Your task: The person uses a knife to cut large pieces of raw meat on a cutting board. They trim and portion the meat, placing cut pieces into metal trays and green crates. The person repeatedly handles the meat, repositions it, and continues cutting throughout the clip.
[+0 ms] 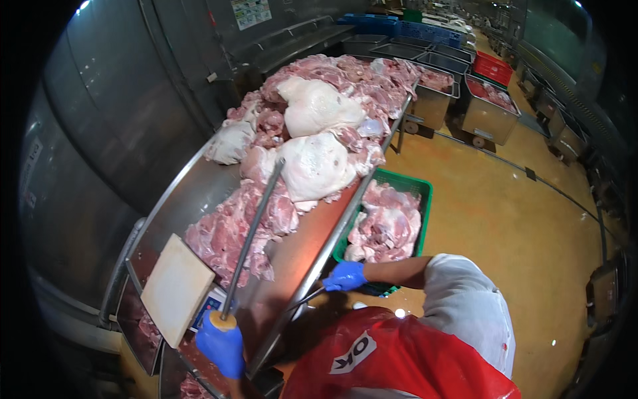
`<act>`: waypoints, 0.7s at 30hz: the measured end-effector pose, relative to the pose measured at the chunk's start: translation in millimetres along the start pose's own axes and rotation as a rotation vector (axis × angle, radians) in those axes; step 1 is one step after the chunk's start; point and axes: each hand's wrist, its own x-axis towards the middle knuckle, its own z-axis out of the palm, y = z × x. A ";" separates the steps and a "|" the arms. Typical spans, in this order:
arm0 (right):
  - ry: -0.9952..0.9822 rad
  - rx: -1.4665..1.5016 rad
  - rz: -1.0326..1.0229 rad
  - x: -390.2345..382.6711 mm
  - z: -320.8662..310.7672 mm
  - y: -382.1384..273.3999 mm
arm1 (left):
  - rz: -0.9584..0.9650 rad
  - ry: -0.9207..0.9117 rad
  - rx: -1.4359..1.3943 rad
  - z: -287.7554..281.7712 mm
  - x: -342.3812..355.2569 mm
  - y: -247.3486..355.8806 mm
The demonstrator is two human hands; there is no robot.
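Note:
My left hand point(221, 347), in a blue glove, is closed around the yellow handle of a sharpening steel point(251, 236). Its long grey rod points up and away, passing in front of the meat on the steel table point(189, 186). My right hand point(345, 276), also gloved in blue, grips a thin, dark, narrow tool point(307, 299) at the table's right edge; its exact kind is hard to make out. Beyond the rod lie pink raw meat cuts point(232, 226) and large pieces with pale skin point(316, 166).
A green crate point(426, 199) of meat stands right of the table. Near my left hand are a pale board point(174, 286) and a blue-panelled device point(211, 304). Wheeled metal bins point(488, 120) and a red crate point(493, 66) stand farther back on the yellow floor point(478, 226).

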 end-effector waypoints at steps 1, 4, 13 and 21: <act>0.077 0.016 -0.062 6.5 -15.8 -9.5 | 0.029 0.027 0.011 -6.7 -1.2 -3.1; 0.560 0.574 -0.297 38.4 -134.2 -48.8 | -0.001 -0.033 0.004 -0.8 3.3 -7.1; 0.629 0.173 -0.387 18.4 -70.0 -61.0 | 0.103 -0.001 -0.050 -3.6 15.5 -14.8; 1.654 0.351 -0.122 -9.6 -238.5 -98.8 | 0.102 0.027 -0.084 -8.6 27.8 12.0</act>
